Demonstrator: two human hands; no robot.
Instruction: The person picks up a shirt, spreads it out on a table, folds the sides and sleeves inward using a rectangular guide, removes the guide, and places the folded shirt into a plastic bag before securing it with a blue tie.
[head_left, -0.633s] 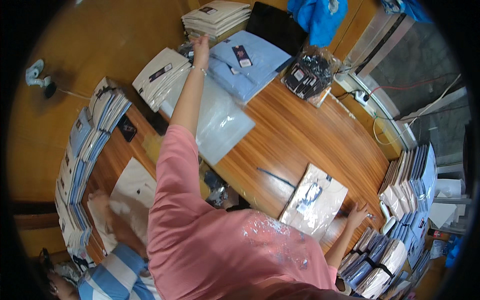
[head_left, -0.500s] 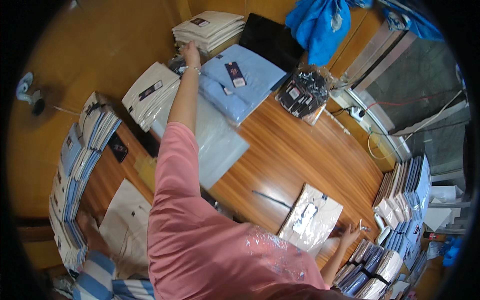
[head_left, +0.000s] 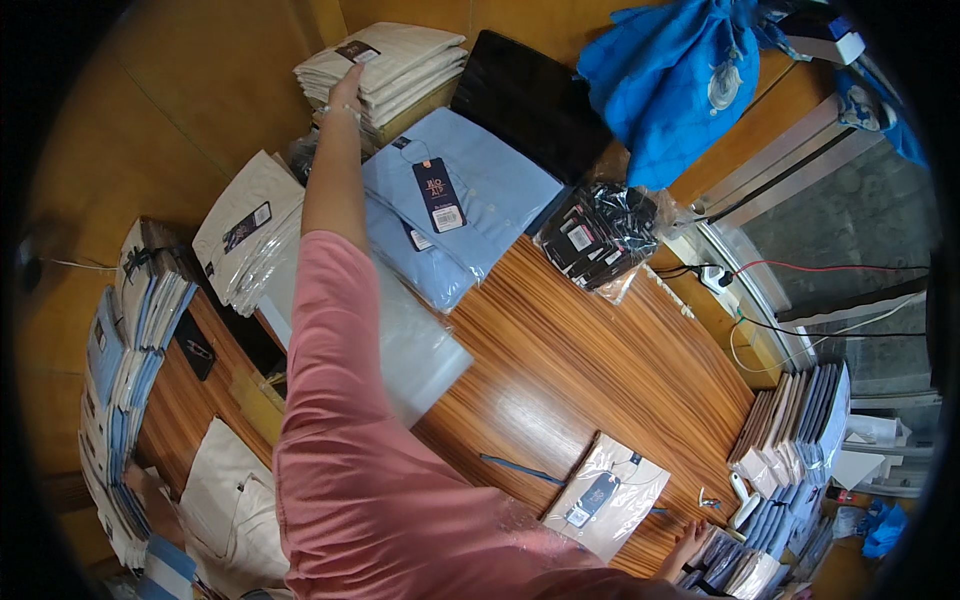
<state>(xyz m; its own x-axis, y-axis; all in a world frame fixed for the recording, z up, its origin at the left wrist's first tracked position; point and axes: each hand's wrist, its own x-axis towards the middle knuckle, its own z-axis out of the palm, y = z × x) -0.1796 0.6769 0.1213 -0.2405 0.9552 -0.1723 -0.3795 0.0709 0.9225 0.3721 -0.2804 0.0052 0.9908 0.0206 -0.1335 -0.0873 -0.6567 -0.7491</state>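
Note:
My left hand (head_left: 345, 92) reaches to the far side, against the near face of a stack of folded cream shirts (head_left: 395, 60). One finger stretches up beside the top shirt's dark tag; the other fingers are partly hidden. Just below that arm's reach lies a bagged light blue shirt (head_left: 470, 190) with a dark hang tag. Low on the right, my right hand (head_left: 688, 545) is open, its fingers at the edge of a bundle of bagged shirts (head_left: 735, 565). A bagged beige shirt (head_left: 607, 495) with a blue tag lies left of it.
Clear plastic bags (head_left: 425, 360) lie under my left arm. A bag of black tags (head_left: 600, 235) stands by the window. Folded shirts (head_left: 125, 370) line the left, near another person's hand (head_left: 150, 500) and a cream shirt (head_left: 235, 500). A blue strip (head_left: 522, 468) lies mid-table.
My left hand has moved up the cream stack to its top shirt. My right hand has drawn nearer to me, away from a small metal thing on the table. The view has shifted.

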